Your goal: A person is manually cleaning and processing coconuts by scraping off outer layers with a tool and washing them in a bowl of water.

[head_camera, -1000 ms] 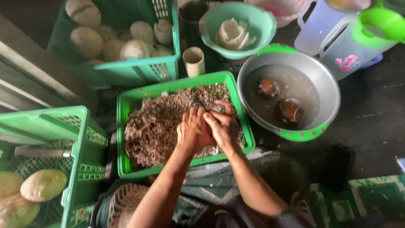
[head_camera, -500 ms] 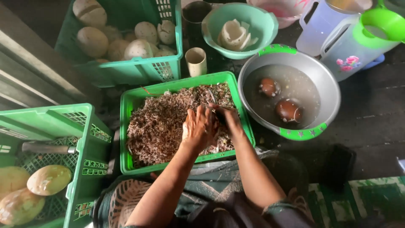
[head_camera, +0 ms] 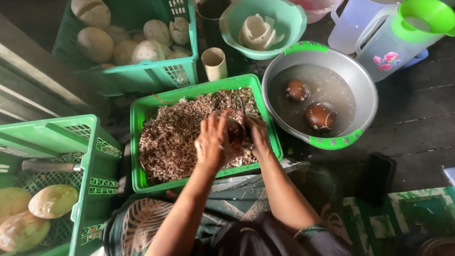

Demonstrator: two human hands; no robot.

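Over the green tray (head_camera: 142, 114), both hands have shifted right — fingers clamped on a brown shell (head_camera: 235, 134).

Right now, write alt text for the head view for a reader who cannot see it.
Two bare hands, left hand and right hand, grip a dark round object over a green tray of brown shavings. Beside it, a grey basin of cloudy water holds two brown shells, with green crates of pale husked coconuts around.
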